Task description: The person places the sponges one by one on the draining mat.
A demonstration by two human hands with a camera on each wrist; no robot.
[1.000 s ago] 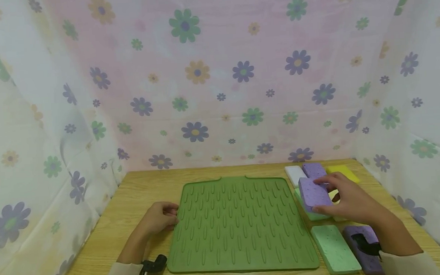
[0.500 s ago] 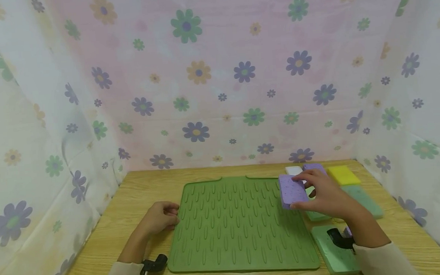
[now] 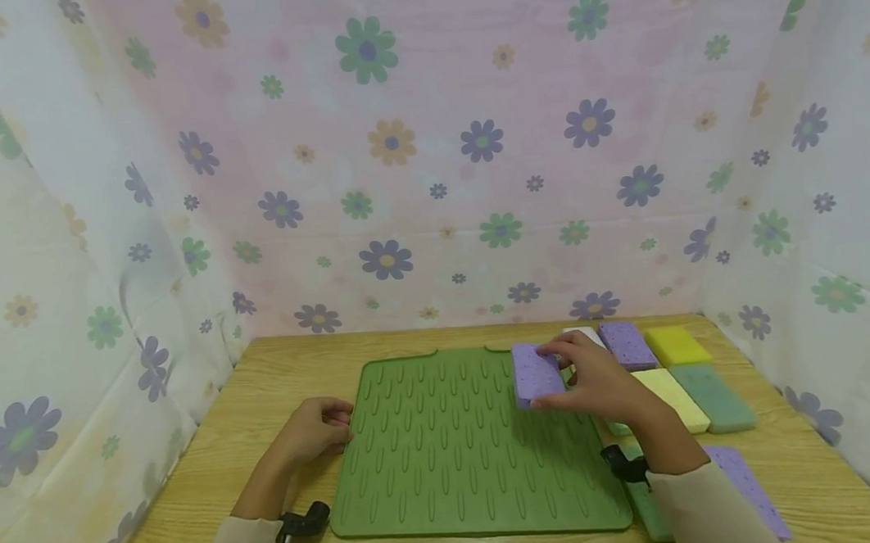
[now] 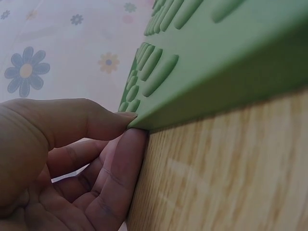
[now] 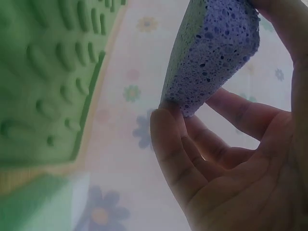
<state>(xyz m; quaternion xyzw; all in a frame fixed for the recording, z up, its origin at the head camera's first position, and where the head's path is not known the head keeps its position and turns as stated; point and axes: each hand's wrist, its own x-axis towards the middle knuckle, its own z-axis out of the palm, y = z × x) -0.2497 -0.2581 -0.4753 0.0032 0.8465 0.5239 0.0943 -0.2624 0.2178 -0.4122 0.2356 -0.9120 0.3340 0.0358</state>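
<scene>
A purple sponge (image 3: pixel 537 374) with a porous surface is held above the right part of a green ridged drying mat (image 3: pixel 453 467). My right hand (image 3: pixel 595 374) pinches the sponge at its edges, between thumb and fingers. In the right wrist view the sponge (image 5: pixel 211 57) is tilted, and the mat (image 5: pixel 43 96) shows off to the left. At the mat's left edge is my left hand (image 3: pixel 314 429). Up close in the left wrist view, the left hand (image 4: pixel 82 159) pinches the mat's edge (image 4: pixel 192 108) between thumb and index finger.
Several sponges lie right of the mat: white (image 3: pixel 584 334), purple (image 3: pixel 627 345), yellow (image 3: pixel 678 346), pale yellow (image 3: pixel 670 398), teal (image 3: pixel 711 398), a second purple one (image 3: pixel 749 489) and a light green one (image 3: pixel 650 510) partly under the right forearm. Flowered cloth (image 3: pixel 428 141) encloses the wooden table (image 3: pixel 292 357).
My right hand has carried the purple sponge leftward from above the other sponges to over the mat. The left hand has stayed at the mat's edge.
</scene>
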